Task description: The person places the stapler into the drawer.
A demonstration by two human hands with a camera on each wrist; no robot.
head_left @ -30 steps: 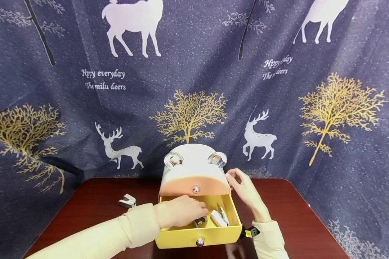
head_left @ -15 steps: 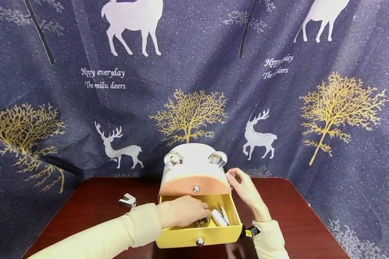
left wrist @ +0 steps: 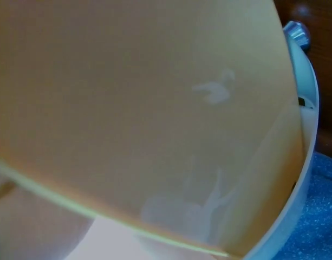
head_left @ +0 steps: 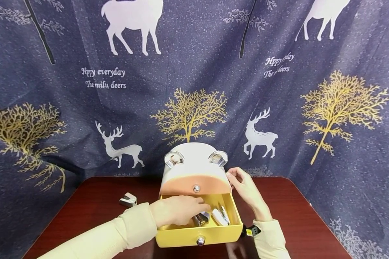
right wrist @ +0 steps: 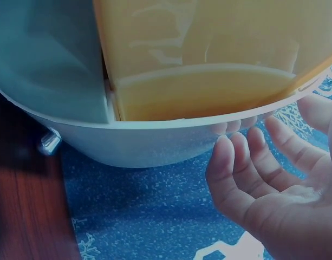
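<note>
My left hand (head_left: 181, 210) reaches over the front rim into the pulled-out yellow drawer (head_left: 184, 238), its fingers fairly straight. Just below the fingers lies a small dark object with a grey part (head_left: 201, 218), partly covered by the hand. To its right in the drawer rests a white, stapler-like object (head_left: 220, 217). The left wrist view is mostly filled by the drawer's side, with skin along the lower left. At the right side of the white box (head_left: 194, 158), my right hand (head_left: 246, 189) has its loosely curved fingertips right at the wall.
A small white and grey clip-like object (head_left: 128, 199) lies on the red-brown table (head_left: 94, 205), left of the box. The box has a peach upper front (head_left: 178, 186) with a metal knob, and two shiny rings above. A patterned blue cloth (head_left: 194, 72) hangs behind.
My left hand has shifted slightly back to the left and its fingers have straightened, baring more of the dark object. The right hand stays at the box's side.
</note>
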